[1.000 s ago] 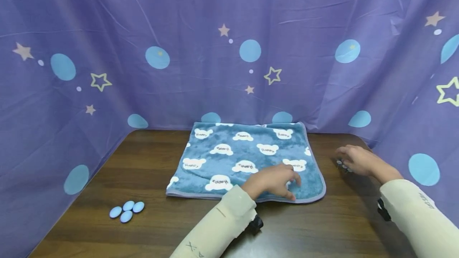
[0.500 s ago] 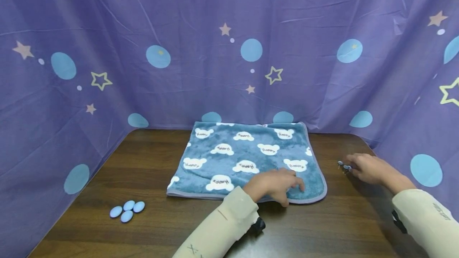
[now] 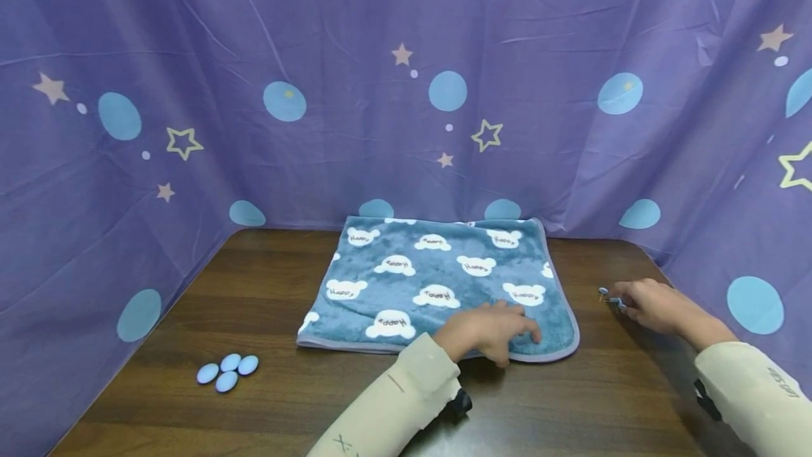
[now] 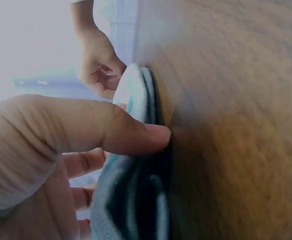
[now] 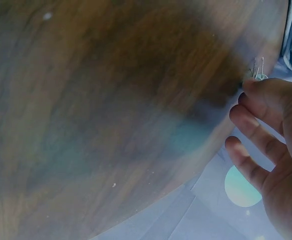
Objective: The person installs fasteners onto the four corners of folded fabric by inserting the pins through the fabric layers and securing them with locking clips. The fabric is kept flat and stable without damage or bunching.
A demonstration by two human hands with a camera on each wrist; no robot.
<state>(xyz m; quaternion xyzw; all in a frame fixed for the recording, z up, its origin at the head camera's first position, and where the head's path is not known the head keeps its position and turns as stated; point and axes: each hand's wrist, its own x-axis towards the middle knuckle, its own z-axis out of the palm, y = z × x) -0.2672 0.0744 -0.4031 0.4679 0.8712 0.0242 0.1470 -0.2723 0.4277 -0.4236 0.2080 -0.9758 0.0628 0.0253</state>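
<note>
A folded blue fleece blanket (image 3: 361, 309) with white bear heads and grey edging lies on the wooden table. My left hand (image 3: 485, 331) lies over its front right part, fingers loosely spread. In the left wrist view, the thumb (image 4: 136, 132) crosses the folded edge while the other fingers sit behind it. Right of the blanket, my right hand (image 3: 650, 304) pinches a small pin (image 3: 617, 302) with a pale blue round head and thin metal prongs. Another such pin (image 3: 603, 291) stands just left of the fingertips. Thumb and forefinger partly hide the pins (image 5: 260, 74) in the right wrist view.
Several pale blue oval caps (image 3: 226, 381) lie in a cluster at the table's front left. A purple curtain (image 3: 355, 104) with stars and circles hangs behind and along both sides of the table (image 3: 266, 288).
My left thumb has dropped from above the blanket to its front edge. My right hand has drawn back slightly rightward, uncovering one pin, and the pin at its fingertips has tilted.
</note>
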